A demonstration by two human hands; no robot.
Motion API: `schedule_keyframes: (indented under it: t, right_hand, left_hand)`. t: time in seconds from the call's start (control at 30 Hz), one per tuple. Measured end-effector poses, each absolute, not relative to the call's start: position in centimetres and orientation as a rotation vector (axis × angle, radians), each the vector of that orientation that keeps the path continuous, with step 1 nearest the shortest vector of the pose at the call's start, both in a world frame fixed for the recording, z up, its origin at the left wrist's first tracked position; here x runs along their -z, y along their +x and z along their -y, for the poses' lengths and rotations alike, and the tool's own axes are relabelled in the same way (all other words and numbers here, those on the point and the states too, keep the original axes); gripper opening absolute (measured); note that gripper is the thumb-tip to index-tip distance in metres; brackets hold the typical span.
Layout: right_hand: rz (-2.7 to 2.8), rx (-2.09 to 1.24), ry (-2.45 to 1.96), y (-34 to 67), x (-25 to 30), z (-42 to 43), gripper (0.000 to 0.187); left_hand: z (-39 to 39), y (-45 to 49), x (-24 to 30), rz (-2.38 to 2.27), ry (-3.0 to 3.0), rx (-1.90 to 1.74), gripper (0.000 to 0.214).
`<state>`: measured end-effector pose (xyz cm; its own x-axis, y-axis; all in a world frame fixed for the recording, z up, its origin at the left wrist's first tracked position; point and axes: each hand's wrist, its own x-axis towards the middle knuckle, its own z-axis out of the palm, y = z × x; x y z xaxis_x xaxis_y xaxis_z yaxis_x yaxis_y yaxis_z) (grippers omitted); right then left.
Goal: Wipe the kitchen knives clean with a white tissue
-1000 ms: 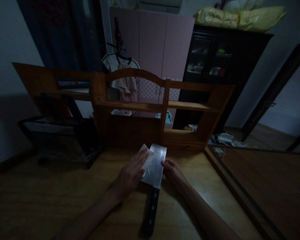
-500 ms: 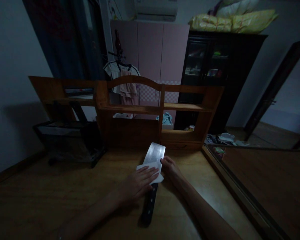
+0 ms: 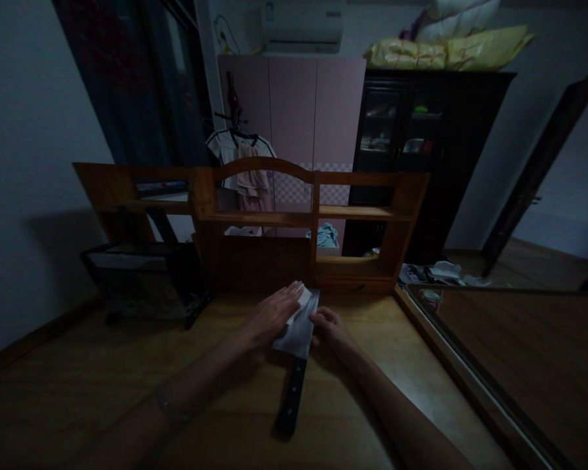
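A cleaver [image 3: 294, 336] lies at a slant in front of me, its broad metal blade pointing away and its black riveted handle toward me. My left hand [image 3: 276, 313] lies over the far left part of the blade, fingers stretched out, keeping a folded white tissue [image 3: 301, 304] pressed between them and the metal. Part of the tissue is hidden under that hand. On the blade's right edge, my right hand [image 3: 329, 326] is closed in a pinch between thumb and fingers. No hand touches the handle.
The cleaver is above a wooden desktop [image 3: 215, 411]. A wooden shelf unit [image 3: 255, 217] runs along the back. At left stands a dark rack [image 3: 142, 281] with black handles sticking up. A raised wooden ledge [image 3: 451, 356] borders the right side.
My left hand has slid the tissue up the blade, away from the handle toward the far end. My right hand keeps its pinch on the edge. The view has shifted slightly.
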<state>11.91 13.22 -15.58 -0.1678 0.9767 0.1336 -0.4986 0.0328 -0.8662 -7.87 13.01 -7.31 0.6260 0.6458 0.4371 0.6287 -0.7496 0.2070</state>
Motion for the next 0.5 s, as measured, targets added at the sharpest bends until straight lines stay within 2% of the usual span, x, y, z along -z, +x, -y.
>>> schedule_keyframes:
  t: [0.3,0.5]
  right_hand:
    - [1.03,-1.48,-0.627,11.4,16.0,-13.4,0.034]
    - [1.044,-1.521,-0.614,11.1,15.8,-12.9,0.033]
  left_hand:
    - [-15.9,-3.2,10.0,-0.969,2.8,-0.563,0.053]
    - [-16.7,-4.3,10.7,-1.044,2.824,-0.625,0.053]
